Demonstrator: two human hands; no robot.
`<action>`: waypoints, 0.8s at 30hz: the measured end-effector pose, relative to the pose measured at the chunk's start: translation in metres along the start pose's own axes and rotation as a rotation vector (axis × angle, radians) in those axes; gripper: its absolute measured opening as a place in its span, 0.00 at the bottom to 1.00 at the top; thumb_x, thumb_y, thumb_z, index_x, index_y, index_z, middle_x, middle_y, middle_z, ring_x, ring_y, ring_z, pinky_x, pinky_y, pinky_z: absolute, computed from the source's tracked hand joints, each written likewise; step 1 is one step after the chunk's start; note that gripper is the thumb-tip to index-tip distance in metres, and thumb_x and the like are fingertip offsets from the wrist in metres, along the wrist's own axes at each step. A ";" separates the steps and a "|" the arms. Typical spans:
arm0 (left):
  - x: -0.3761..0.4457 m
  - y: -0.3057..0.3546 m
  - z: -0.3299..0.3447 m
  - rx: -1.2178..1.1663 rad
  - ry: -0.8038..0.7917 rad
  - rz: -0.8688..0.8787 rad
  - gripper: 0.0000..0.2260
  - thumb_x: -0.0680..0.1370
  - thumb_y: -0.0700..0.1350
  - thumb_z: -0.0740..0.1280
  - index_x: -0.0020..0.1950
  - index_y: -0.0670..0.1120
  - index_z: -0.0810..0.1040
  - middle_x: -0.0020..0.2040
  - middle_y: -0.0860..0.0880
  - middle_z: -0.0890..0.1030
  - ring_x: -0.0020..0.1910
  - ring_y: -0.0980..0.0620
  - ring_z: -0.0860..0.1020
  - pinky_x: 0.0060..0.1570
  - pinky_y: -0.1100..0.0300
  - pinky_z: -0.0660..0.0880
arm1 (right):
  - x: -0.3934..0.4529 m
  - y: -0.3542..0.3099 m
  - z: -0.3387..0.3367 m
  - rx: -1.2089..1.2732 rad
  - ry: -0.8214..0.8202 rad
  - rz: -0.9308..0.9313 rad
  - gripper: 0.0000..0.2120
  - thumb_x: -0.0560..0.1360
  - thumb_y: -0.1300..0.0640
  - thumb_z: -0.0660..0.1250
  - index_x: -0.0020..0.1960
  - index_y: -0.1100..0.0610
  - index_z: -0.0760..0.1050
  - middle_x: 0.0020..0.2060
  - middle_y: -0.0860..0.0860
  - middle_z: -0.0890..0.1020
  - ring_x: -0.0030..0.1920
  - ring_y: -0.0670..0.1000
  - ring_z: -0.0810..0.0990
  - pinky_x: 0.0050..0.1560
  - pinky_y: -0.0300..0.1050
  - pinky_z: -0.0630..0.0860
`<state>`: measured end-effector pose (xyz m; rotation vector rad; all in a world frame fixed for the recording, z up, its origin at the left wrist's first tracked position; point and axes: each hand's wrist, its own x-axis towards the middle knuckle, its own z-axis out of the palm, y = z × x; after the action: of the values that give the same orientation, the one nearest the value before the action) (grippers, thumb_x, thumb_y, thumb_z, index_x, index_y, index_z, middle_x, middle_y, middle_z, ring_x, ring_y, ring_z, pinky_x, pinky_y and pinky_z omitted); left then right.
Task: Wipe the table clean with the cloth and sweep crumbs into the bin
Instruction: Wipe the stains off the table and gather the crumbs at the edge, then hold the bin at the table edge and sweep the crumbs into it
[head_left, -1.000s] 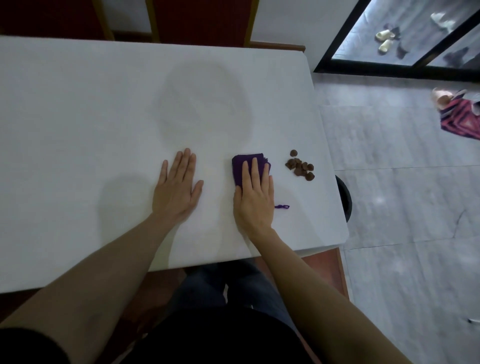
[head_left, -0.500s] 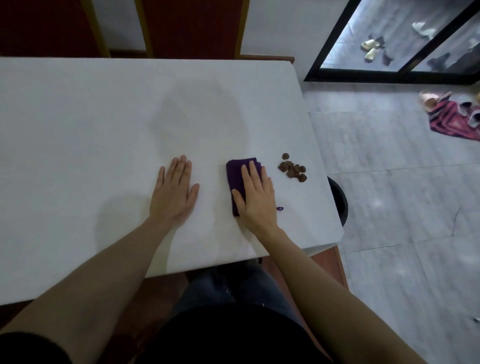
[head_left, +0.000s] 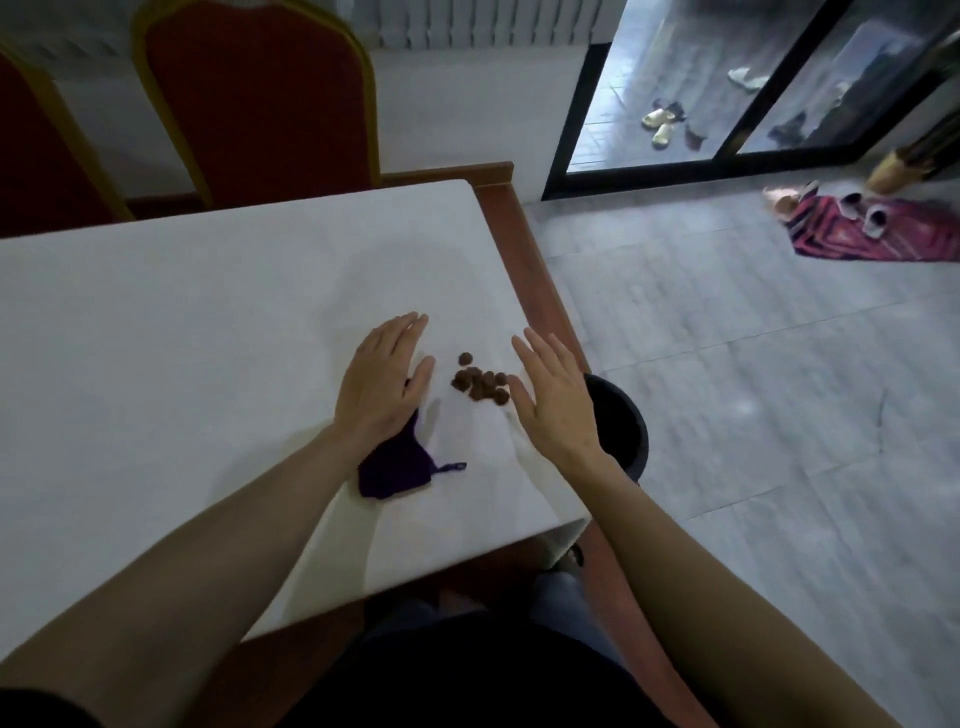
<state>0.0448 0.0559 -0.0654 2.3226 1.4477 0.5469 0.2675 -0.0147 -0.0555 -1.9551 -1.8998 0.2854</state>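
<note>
A small pile of brown crumbs (head_left: 480, 383) lies on the white table (head_left: 171, 332) near its right edge. My left hand (head_left: 382, 384) is flat and open just left of the crumbs, its heel over the purple cloth (head_left: 396, 465), which lies crumpled on the table with a loose thread at its right. My right hand (head_left: 556, 397) hovers open just right of the crumbs, at the table edge. A black bin (head_left: 623, 431) stands on the floor right below that edge, partly hidden by my right hand and arm.
Two red chairs with gold frames (head_left: 260, 98) stand behind the table's far side. Grey tiled floor (head_left: 753, 395) stretches to the right, with a striped mat and slippers (head_left: 878, 228) and a glass door (head_left: 727, 88) beyond.
My right hand let go of the cloth and moved right past the crumbs. My left hand shifted right beside the crumbs, over the cloth. The view swung right.
</note>
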 end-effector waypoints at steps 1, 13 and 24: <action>0.011 0.014 0.009 -0.003 -0.004 0.016 0.26 0.82 0.54 0.51 0.76 0.41 0.67 0.74 0.43 0.70 0.73 0.45 0.68 0.73 0.50 0.64 | 0.002 0.017 -0.008 0.004 0.000 0.017 0.22 0.83 0.50 0.57 0.75 0.55 0.65 0.75 0.51 0.66 0.77 0.54 0.58 0.76 0.50 0.55; 0.124 0.173 0.151 -0.087 -0.068 -0.022 0.23 0.83 0.51 0.57 0.76 0.45 0.66 0.72 0.46 0.72 0.71 0.48 0.69 0.71 0.52 0.68 | 0.024 0.238 -0.068 0.067 -0.052 0.201 0.22 0.82 0.52 0.58 0.75 0.54 0.66 0.74 0.50 0.68 0.75 0.53 0.60 0.73 0.51 0.62; 0.190 0.144 0.325 0.031 -0.415 -0.149 0.24 0.83 0.51 0.57 0.78 0.44 0.62 0.75 0.45 0.67 0.72 0.45 0.65 0.68 0.51 0.66 | 0.026 0.399 0.043 0.115 -0.156 0.492 0.23 0.81 0.51 0.59 0.75 0.55 0.66 0.72 0.51 0.70 0.73 0.52 0.64 0.72 0.50 0.63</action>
<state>0.3930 0.1393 -0.2506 2.1591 1.4127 -0.0024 0.6142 0.0176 -0.2571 -2.3519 -1.4186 0.6867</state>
